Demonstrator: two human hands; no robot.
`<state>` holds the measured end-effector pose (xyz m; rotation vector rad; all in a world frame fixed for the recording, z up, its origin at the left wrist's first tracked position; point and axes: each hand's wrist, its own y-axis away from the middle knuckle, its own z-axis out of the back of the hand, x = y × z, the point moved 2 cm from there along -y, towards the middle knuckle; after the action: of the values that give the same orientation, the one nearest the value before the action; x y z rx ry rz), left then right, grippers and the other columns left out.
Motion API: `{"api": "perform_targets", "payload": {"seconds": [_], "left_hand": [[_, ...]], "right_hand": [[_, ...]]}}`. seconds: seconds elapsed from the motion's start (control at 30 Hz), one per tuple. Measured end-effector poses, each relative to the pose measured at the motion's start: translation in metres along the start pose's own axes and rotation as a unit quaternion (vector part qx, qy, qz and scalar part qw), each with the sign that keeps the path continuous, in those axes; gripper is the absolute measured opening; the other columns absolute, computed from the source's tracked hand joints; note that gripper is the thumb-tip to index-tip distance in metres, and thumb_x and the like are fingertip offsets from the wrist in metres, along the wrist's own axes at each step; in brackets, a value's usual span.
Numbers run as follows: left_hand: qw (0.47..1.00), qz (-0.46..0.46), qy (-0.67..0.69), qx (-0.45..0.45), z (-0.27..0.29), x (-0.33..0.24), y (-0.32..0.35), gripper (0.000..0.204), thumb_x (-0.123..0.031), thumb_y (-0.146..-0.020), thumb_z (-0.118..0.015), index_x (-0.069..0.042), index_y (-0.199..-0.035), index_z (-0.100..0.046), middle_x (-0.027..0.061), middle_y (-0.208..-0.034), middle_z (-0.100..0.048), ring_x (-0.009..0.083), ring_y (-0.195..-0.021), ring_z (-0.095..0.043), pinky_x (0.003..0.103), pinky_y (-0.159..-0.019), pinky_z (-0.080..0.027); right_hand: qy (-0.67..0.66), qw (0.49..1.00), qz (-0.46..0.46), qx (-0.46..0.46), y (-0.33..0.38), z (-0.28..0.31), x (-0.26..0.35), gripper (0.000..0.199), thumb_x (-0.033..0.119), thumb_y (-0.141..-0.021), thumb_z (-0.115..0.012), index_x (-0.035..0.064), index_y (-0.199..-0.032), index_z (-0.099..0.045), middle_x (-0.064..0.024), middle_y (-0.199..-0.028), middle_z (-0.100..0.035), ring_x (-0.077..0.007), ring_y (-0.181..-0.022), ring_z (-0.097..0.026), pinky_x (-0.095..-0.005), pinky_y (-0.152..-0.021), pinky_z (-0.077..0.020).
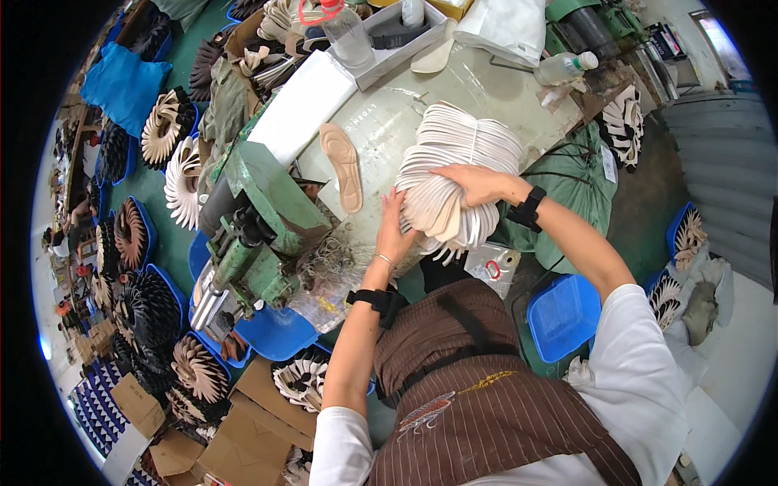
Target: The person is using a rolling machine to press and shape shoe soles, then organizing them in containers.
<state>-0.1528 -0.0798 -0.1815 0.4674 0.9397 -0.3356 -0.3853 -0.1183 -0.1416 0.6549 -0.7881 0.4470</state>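
Note:
A thick bundle of white and cream shoe insoles (466, 144) lies on the worktable, its pieces fanned in layers with a thin tie around the far part. My left hand (395, 233) grips the bundle's near left edge, fingers pointing up along its side. From the right, my right hand (480, 183) reaches across the top and clasps the near insoles, thumb partly hidden. To the left of the bundle, a single beige insole (341, 168) lies apart on the table.
A green machine (271, 206) stands at the table's left side. Behind are a clear bottle (350, 40), a grey-white box (405, 53) and another bottle (566, 68). Blue bins (565, 317) sit on the floor; several along the left hold insoles. A green sack (571, 190) lies right.

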Motion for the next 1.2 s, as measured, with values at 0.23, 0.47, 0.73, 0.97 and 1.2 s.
{"api": "perform_targets", "payload": {"seconds": [0.23, 0.47, 0.73, 0.97, 1.2], "left_hand": [[0.993, 0.021, 0.118, 0.006, 0.006, -0.007, -0.005, 0.071, -0.012, -0.064, -0.077, -0.008, -0.125, -0.042, 0.0201, -0.141, -0.038, 0.0365, -0.138, -0.024, 0.042, -0.109, -0.029], [0.990, -0.020, 0.142, -0.015, 0.017, -0.026, 0.016, 0.079, -0.029, -0.063, -0.075, -0.013, -0.134, -0.045, 0.0137, -0.133, -0.048, 0.0372, -0.133, -0.030, 0.056, -0.109, -0.017], [0.946, -0.082, -0.313, 0.007, -0.021, -0.028, 0.016, 0.057, -0.043, -0.078, -0.054, -0.020, -0.130, -0.052, 0.0062, -0.136, -0.047, 0.0372, -0.135, -0.026, 0.068, -0.106, 0.003], [0.927, -0.025, -0.368, -0.064, 0.003, -0.063, -0.003, 0.032, -0.013, -0.083, -0.050, -0.021, -0.108, -0.067, 0.0098, -0.117, -0.054, 0.0312, -0.129, -0.036, 0.062, -0.110, -0.003], [0.920, -0.059, -0.382, -0.060, 0.020, -0.081, -0.003, 0.034, -0.011, -0.080, -0.050, -0.024, -0.104, -0.070, 0.0052, -0.112, -0.053, 0.0286, -0.126, -0.038, 0.063, -0.110, -0.005]], "right_hand": [[0.009, 0.998, 0.024, -0.052, -0.006, 0.001, 0.004, 0.058, 0.014, -0.066, -0.069, 0.0034, -0.121, -0.054, -0.0181, -0.115, -0.060, -0.0343, -0.107, -0.057, -0.0387, -0.091, -0.0453], [-0.072, 0.976, 0.122, -0.166, 0.013, 0.009, 0.047, 0.041, 0.015, -0.071, -0.069, 0.0018, -0.108, -0.058, -0.0161, -0.104, -0.063, -0.0348, -0.097, -0.060, -0.0386, -0.084, -0.0477], [0.061, 0.956, 0.208, -0.197, 0.006, 0.005, 0.073, 0.044, 0.007, -0.068, -0.065, 0.0060, -0.112, -0.057, -0.0134, -0.107, -0.059, -0.0329, -0.097, -0.058, -0.0400, -0.081, -0.0492], [0.112, 0.908, 0.041, -0.401, -0.033, 0.023, 0.037, 0.038, 0.005, -0.075, -0.057, 0.0066, -0.112, -0.056, -0.0164, -0.100, -0.061, -0.0353, -0.097, -0.058, -0.0419, -0.080, -0.0494], [0.154, 0.907, 0.021, -0.391, -0.043, 0.030, 0.021, 0.037, 0.003, -0.078, -0.055, 0.0068, -0.115, -0.053, -0.0182, -0.099, -0.061, -0.0375, -0.095, -0.058, -0.0440, -0.079, -0.0489]]}}
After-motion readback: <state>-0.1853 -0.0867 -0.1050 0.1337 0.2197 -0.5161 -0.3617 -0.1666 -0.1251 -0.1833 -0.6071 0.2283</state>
